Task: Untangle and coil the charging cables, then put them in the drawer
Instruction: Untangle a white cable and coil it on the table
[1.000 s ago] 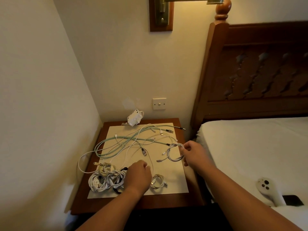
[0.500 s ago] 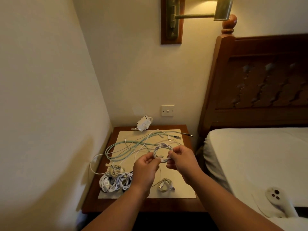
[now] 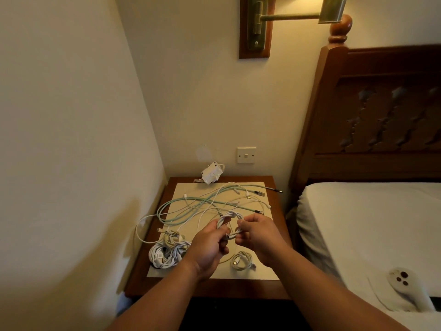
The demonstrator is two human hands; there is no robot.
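Pinching a small coil of smooth white cable (image 3: 230,224) above the nightstand, I have my left hand (image 3: 207,247) and right hand (image 3: 260,237) clamped on opposite sides of its round loops, fingers curled. Beneath it, on a flat cream mat (image 3: 265,271), lie a loose tangle of thin mint-green and white cables (image 3: 191,201), a heap of wound white coils (image 3: 167,254) at the left and one small coil (image 3: 242,260) near the front. The mat covers a glossy brown wooden nightstand (image 3: 281,235) beside a white-sheeted bed (image 3: 358,223).

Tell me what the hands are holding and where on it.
A white coiled cable: the left hand grips the loop's left side, the right hand its right side.
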